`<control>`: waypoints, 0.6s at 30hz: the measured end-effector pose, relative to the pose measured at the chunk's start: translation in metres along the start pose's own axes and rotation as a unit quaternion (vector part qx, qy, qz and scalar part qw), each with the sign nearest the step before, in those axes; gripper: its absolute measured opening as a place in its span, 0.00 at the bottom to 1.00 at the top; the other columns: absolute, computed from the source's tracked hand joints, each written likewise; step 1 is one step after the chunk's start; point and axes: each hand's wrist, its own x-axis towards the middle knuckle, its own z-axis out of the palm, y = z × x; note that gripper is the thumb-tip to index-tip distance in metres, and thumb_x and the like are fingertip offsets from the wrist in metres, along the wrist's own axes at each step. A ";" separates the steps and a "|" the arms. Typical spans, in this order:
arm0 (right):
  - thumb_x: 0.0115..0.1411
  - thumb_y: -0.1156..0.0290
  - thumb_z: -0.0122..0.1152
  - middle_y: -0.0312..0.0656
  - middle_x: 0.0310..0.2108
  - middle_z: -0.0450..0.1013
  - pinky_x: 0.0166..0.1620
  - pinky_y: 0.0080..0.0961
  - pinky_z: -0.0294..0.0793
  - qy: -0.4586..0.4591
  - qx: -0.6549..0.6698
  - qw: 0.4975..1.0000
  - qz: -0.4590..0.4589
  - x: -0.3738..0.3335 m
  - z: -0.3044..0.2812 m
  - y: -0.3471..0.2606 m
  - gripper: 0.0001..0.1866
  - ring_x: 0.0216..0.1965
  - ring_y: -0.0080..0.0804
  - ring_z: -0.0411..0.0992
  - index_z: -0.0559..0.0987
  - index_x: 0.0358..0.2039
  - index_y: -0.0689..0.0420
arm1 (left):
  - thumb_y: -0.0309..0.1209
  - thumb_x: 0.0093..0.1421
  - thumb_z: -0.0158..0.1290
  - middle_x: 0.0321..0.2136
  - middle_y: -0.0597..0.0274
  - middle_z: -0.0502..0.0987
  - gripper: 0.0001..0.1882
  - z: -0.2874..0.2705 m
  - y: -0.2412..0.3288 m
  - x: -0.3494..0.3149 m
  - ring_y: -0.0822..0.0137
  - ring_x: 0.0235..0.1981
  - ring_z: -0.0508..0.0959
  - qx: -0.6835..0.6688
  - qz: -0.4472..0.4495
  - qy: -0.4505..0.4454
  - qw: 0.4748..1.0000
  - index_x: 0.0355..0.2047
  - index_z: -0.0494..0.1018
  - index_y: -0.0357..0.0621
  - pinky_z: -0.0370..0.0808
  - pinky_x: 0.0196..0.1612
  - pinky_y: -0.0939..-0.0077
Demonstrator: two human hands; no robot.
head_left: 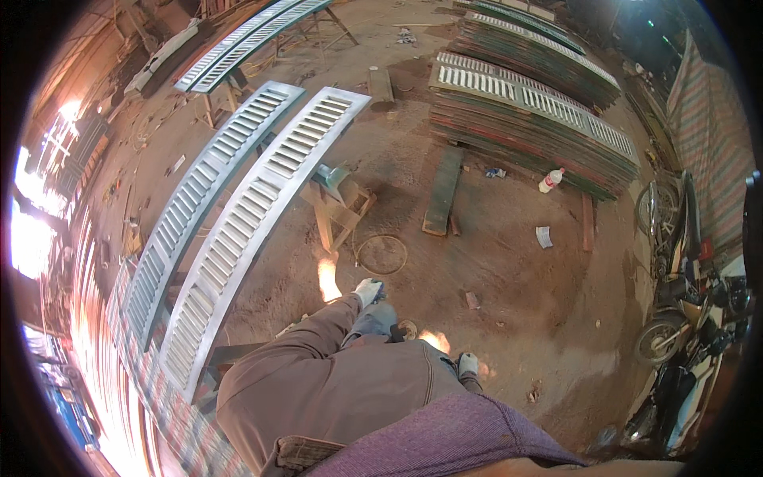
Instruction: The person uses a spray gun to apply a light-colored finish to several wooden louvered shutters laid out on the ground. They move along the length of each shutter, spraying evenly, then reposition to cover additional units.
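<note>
My left hand (368, 292), in a whitish glove, is held out in front of my body above the dirt floor. Something dark shows at its fingertips, too small to make out. Lower and to the right hangs my right hand (468, 364), also gloved, beside my leg; its fingers are too small to read. Left of me, a long silvery-white louvered panel (266, 188) lies on wooden trestles. Alongside it runs a second, bluish louvered panel (208, 176). A wooden trestle (342, 217) near my left hand has a pale green cup-shaped thing (332, 176) by its top.
A thin hoop (381, 254) lies on the floor ahead. Tall stacks of louvered panels (524, 127) stand at far right, with a bottle (551, 180) and a dark plank (444, 189) nearby. Motorcycles (675, 318) line the right side. More panels (253, 41) rest on trestles at far left.
</note>
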 end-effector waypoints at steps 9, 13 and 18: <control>0.51 0.60 0.55 0.53 0.27 0.78 0.36 0.40 0.72 0.019 -0.001 0.997 -0.070 0.038 0.008 0.012 0.16 0.31 0.48 0.76 0.82 0.27 0.60 | 0.32 0.63 0.50 0.28 0.58 0.78 0.08 0.045 0.030 0.048 0.63 0.28 0.78 -0.120 0.028 -0.085 0.989 0.36 0.74 0.41 0.75 0.33 0.68; 0.50 0.63 0.55 0.49 0.25 0.78 0.33 0.39 0.71 0.011 0.040 0.998 -0.053 0.056 0.009 -0.001 0.13 0.30 0.46 0.77 0.81 0.24 0.59 | 0.32 0.61 0.50 0.27 0.58 0.77 0.07 -0.011 0.037 0.101 0.62 0.27 0.77 0.064 0.007 -0.067 0.996 0.34 0.75 0.43 0.73 0.31 0.67; 0.51 0.64 0.55 0.51 0.27 0.78 0.32 0.43 0.71 0.028 -0.350 0.913 -0.206 0.112 -0.008 0.017 0.12 0.30 0.50 0.76 0.80 0.24 0.59 | 0.33 0.58 0.50 0.24 0.53 0.79 0.11 0.003 0.076 0.123 0.61 0.29 0.77 0.279 0.065 0.000 0.958 0.28 0.78 0.40 0.70 0.33 0.63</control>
